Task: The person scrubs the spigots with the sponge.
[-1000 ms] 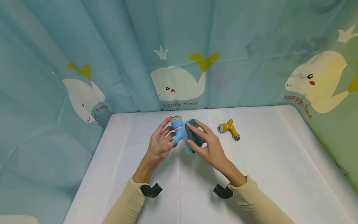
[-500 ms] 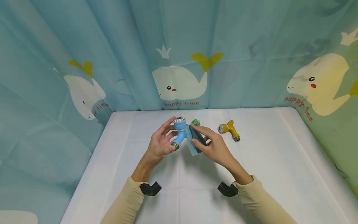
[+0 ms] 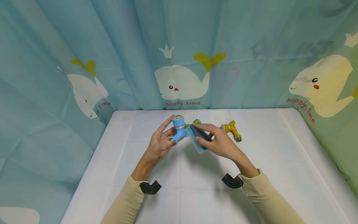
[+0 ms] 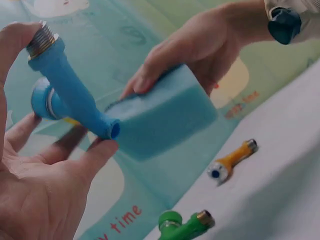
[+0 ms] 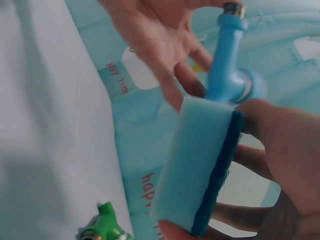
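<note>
My left hand [image 3: 160, 143] grips a blue tap [image 3: 180, 133] between thumb and fingers, the thumb at its threaded metal end [image 4: 41, 41] and the fingers by the round knob and the spout. A light blue sponge [image 5: 192, 160] with a dark scouring side is pinched in my right hand [image 3: 219, 140]. One corner of the sponge lies right at the tap's spout [image 4: 114, 129]. Both things are held up over the white table [image 3: 179, 199].
Behind the sponge, a green tap [image 3: 197, 121] lies on the table, partly hidden in the head view. A yellow tap [image 3: 232, 130] lies to its right. A blue curtain [image 3: 126, 62] printed with whales rises along the table's back edge.
My right hand has moved slightly right with the sponge, whose angle has tilted, uncovering the green tap. The blue tap has turned a little in my left hand.
</note>
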The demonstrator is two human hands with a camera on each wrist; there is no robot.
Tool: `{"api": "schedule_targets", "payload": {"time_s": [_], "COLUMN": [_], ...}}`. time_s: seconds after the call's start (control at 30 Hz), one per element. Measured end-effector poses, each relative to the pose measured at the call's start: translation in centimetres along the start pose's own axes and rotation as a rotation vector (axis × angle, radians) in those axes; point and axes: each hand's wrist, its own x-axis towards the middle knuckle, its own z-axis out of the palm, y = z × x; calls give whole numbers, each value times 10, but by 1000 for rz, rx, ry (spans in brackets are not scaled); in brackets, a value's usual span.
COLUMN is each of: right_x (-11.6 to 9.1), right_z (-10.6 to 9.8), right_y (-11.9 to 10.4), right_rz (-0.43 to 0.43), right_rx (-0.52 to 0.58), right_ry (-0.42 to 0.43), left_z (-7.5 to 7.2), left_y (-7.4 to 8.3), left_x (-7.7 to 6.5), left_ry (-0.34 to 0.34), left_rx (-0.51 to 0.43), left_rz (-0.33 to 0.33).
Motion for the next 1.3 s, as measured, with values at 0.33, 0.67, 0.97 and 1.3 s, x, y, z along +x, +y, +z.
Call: {"api": "schedule_targets", "payload": {"time_s": [0.33, 0.67, 0.97, 1.3], "right_x": [5, 8, -1, -1], "right_z": [-11, 4, 35, 47], "right_y": [-12, -12, -14, -11], "right_rz": [105, 163, 31, -55], "right_rx": [248, 272, 76, -92], "right_ry": [-106, -86, 230, 392], "left_z": [-6, -9, 3, 5], "left_y": [3, 6, 0, -8], "left_x": [1, 0, 4, 7], "left_ry": [1, 29, 226, 259], "left_rx": [206, 131, 15, -22], "left_rz": [48, 37, 19, 38]}}
